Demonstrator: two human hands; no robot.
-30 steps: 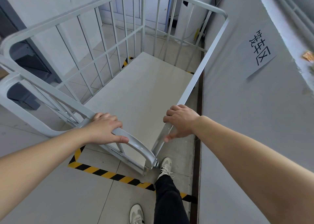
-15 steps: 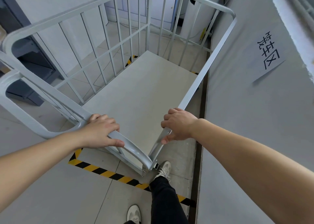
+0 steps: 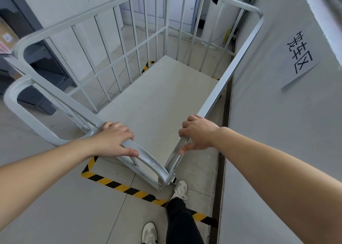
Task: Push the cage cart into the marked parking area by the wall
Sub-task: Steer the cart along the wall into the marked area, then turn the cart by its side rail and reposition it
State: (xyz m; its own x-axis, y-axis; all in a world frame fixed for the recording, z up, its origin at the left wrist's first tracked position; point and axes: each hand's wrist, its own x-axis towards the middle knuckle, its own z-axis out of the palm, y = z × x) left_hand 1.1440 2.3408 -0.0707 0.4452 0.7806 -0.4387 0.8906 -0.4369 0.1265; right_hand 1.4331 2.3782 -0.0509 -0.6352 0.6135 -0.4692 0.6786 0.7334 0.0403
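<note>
Both hands grip the top rail of a grey cage cart [image 3: 148, 88] standing beside the wall.

The left hand [image 3: 115, 142] sits at centre left of the frame, its fingers [image 3: 127, 134] curled closed over the near rail and the thumb laid along the rail's near face. The right hand [image 3: 197, 132], at centre right, wraps the right-hand rail near the corner, fingers folded tight over the top and the thumb pressed against the rail's inner side. The cart fills the middle and upper frame, its flat deck bare, its right side running just beside the grey wall [image 3: 277, 132]. Yellow-and-black floor tape [image 3: 118, 185] crosses the lower centre; the cart's near corner lies just beyond it. A paper sign [image 3: 299, 53] with handwritten characters hangs on the wall at upper right. Two white shoes [image 3: 179, 188] show at the bottom.
</note>
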